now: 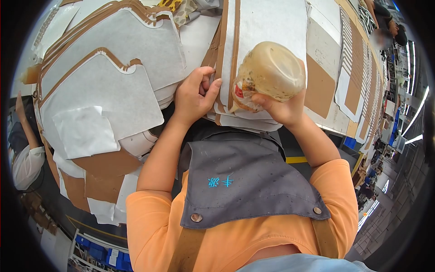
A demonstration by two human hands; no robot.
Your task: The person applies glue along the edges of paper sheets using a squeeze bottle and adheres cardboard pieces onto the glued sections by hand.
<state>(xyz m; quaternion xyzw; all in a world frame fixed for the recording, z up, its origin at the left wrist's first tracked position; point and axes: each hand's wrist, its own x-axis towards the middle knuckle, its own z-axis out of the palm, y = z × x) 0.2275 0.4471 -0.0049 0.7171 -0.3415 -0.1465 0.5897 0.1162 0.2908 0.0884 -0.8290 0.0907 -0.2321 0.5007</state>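
My right hand (285, 106) is wrapped round a squeeze bottle (269, 72) of cloudy, yellowish plastic. The bottle is tipped over, its base up and its narrow nozzle (234, 108) pointing down and left above a stack of white panels (272, 22) with brown edge strips. A torn red and white label shows on its side. At the left edge of that stack is my left hand (195, 96), its fingers curled and its thumb tip against the edge. What those fingers hold, if anything, is hidden.
More white panels with brown borders (122, 50) overlap in a pile to the left, a crumpled white sheet (86, 131) on top. Brown and white strips (358, 68) lie in rows at right. Patterned cloth (181, 9) lies at the back. Another person's sleeve (29, 167) shows at far left.
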